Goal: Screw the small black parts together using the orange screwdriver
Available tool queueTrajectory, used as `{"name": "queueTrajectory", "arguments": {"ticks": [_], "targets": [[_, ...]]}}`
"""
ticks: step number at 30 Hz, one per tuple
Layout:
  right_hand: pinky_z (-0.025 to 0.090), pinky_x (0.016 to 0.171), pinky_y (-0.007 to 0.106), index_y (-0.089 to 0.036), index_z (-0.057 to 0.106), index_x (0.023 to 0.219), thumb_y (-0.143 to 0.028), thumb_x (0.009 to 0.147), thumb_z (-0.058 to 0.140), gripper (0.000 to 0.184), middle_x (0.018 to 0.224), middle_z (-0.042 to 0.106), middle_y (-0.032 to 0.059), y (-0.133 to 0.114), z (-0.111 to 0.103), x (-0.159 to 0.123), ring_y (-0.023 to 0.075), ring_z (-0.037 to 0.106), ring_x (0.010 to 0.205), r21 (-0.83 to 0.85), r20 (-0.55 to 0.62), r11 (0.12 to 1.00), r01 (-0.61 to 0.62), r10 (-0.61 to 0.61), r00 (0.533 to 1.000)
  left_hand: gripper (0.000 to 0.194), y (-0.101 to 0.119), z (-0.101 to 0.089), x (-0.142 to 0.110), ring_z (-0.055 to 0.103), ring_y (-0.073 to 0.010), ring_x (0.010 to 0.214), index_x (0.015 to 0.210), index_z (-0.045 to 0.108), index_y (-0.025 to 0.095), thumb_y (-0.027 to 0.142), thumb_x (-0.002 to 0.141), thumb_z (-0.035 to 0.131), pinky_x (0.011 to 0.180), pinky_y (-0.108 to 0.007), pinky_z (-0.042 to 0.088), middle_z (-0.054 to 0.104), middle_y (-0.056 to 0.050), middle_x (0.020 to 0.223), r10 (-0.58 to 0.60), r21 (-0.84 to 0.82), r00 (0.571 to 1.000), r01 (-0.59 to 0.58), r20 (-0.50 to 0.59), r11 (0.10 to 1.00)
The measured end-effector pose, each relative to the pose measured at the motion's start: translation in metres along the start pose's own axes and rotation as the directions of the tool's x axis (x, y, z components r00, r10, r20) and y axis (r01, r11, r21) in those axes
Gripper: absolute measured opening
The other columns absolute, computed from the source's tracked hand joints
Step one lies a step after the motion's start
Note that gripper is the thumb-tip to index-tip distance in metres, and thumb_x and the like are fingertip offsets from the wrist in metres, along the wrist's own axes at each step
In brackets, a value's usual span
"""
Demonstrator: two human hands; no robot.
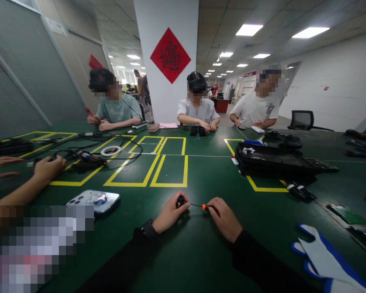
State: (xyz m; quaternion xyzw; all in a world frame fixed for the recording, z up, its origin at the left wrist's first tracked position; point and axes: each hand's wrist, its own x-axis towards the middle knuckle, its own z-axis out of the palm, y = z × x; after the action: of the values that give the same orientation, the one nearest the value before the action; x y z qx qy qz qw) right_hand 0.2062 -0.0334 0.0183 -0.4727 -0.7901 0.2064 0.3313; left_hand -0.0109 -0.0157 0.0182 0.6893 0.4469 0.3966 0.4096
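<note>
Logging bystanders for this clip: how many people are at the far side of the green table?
3: one at left in a pale green shirt, one in the middle, one at right. Background people, some partly hidden, aren't counted.

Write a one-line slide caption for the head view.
Left hand holding a small black object, right hand beside an orange piece, over a green table.

The left hand [171, 212] partly hides a black object [180, 201] (too small to identify); the bottom edge crops a glove [323, 254].
</note>
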Motion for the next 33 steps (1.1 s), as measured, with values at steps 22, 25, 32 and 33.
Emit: {"name": "queueTrajectory", "arguments": {"ticks": [22, 25, 32, 33], "targets": [[0.040, 0.084, 0.032, -0.018, 0.057, 0.088, -0.016, 0.085, 0.041, 0.016, 0.094, 0.052, 0.0060, 0.0045, 0.0041, -0.0004, 0.0172, 0.050, 0.091, 0.007, -0.026, 0.998, 0.062, -0.062, 0.998, 0.017, 0.0023, 0.0036, 0.0013, 0.051, -0.0136, 0.078, 0.087, 0.049, 0.018, 0.032, 0.079, 0.050, 0.074, -0.026, 0.040, 0.055, -0.001, 0.084, 0.040, -0.022, 0.999, -0.040, -0.015, 0.999], [0.042, 0.077, 0.031, -0.019, 0.054, 0.092, -0.017, 0.082, 0.049, 0.012, 0.090, 0.054, 0.0038, 0.0061, 0.0029, -0.0013, 0.0164, 0.051, 0.084, 0.027, -0.019, 0.999, 0.022, -0.021, 1.000, 0.017, 0.0042, 0.0025, -0.0006, 0.050, -0.0135, 0.079, 0.089, 0.048, 0.018, 0.032, 0.079, 0.050, 0.075, -0.026, 0.040, 0.054, -0.001, 0.085, 0.069, -0.005, 0.997, -0.069, 0.020, 0.998], [0.041, 0.079, 0.030, -0.018, 0.054, 0.095, -0.019, 0.080, 0.051, 0.015, 0.093, 0.053, 0.0047, 0.0064, 0.0026, -0.0013, 0.0165, 0.050, 0.088, 0.033, -0.048, 0.999, 0.018, -0.017, 0.999, 0.017, 0.0003, 0.0022, 0.0001, 0.049, -0.0130, 0.076, 0.088, 0.048, 0.018, 0.034, 0.081, 0.048, 0.073, -0.026, 0.039, 0.052, 0.000, 0.083, 0.083, 0.016, 0.996, -0.083, 0.033, 0.996], [0.040, 0.080, 0.031, -0.017, 0.055, 0.093, -0.018, 0.082, 0.048, 0.013, 0.093, 0.053, 0.0052, 0.0069, 0.0032, -0.0009, 0.0167, 0.050, 0.089, 0.021, -0.058, 0.999, 0.028, -0.027, 0.998, 0.018, -0.0003, 0.0023, 0.0003, 0.049, -0.0129, 0.076, 0.088, 0.048, 0.018, 0.034, 0.081, 0.048, 0.073, -0.026, 0.039, 0.052, 0.000, 0.083, 0.081, 0.020, 0.996, -0.082, 0.032, 0.996]]}}
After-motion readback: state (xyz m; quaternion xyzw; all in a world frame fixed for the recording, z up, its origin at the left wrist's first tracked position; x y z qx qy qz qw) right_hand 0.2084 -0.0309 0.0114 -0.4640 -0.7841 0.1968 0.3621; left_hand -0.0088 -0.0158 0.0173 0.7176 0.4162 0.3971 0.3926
